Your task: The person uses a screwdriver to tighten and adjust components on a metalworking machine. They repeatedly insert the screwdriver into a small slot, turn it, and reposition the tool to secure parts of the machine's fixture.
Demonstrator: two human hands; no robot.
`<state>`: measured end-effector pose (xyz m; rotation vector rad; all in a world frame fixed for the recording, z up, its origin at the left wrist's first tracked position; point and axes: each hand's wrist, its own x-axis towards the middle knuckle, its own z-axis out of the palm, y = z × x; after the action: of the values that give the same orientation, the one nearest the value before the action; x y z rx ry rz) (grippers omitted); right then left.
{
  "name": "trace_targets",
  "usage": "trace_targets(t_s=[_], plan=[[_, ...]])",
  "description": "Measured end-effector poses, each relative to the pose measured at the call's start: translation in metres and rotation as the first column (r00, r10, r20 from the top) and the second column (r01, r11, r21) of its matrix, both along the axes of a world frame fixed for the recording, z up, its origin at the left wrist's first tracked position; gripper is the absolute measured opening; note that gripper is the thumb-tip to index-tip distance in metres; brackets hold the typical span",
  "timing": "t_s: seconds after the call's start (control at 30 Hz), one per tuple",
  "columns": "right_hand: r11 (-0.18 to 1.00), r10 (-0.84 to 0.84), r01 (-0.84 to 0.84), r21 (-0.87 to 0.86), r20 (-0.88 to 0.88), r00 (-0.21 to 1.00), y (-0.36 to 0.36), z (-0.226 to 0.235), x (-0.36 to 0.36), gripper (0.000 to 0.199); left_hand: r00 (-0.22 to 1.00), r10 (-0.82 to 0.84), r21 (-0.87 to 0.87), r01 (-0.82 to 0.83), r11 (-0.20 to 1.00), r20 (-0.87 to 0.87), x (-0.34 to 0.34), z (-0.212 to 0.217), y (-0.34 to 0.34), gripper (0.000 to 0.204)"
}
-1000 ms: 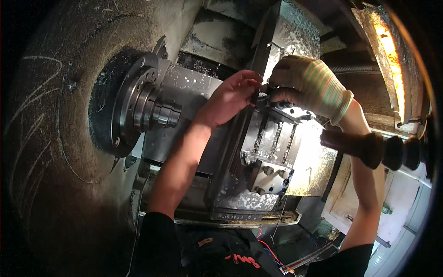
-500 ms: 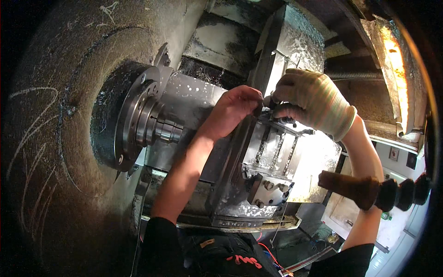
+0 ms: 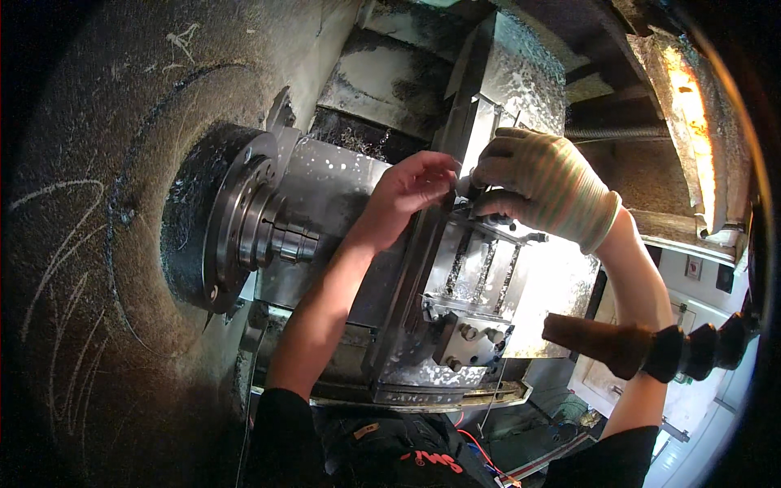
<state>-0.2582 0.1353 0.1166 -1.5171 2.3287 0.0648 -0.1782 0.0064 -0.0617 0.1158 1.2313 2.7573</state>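
Note:
My bare left hand (image 3: 407,195) reaches over the machine slide from the left, its fingers and thumb curled toward each other. Whatever may be between the fingertips is too small and dark to make out. Close beside it, my right hand (image 3: 549,183) wears a striped knit glove. Its fingers are bent around a dark part at the upper end of the slotted tool block (image 3: 480,264), and the glove hides most of that part. Below both hands, a bolted metal tool holder (image 3: 473,342) is fixed to the same slide.
On the left a round spindle chuck (image 3: 220,215) carries a shiny stepped collet nose (image 3: 294,242). A ribbed dark hose with a brown nozzle (image 3: 602,342) crosses in front of my right forearm. A lamp (image 3: 687,114) glows at the upper right. Metal chips lie behind the slide.
The view has shifted slightly. My left fingertips have drawn a little apart from the gloved right hand, which stays at the dark part on the tool block.

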Motion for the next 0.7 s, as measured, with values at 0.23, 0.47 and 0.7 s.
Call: trace_targets(t_s=[0.23, 0.47, 0.7], plan=[[1.0, -0.012, 0.012, -0.007, 0.001, 1.0, 0.002, -0.002, 0.0, 0.03, 0.992, -0.107, -0.389, 0.072, 0.919, -0.07, -0.016, 0.017, -0.015, 0.011], [1.0, 0.003, -0.003, -0.014, 0.02, 1.0, 0.002, 0.0, -0.001, 0.028, 0.982, -0.138, -0.45, 0.067, 0.891, -0.127, -0.021, 0.021, -0.018, 0.015], [1.0, 0.005, -0.005, -0.023, 0.008, 1.0, 0.003, -0.002, -0.001, 0.028, 0.976, -0.206, -0.248, 0.185, 0.951, -0.065, -0.021, 0.013, -0.018, 0.019]])
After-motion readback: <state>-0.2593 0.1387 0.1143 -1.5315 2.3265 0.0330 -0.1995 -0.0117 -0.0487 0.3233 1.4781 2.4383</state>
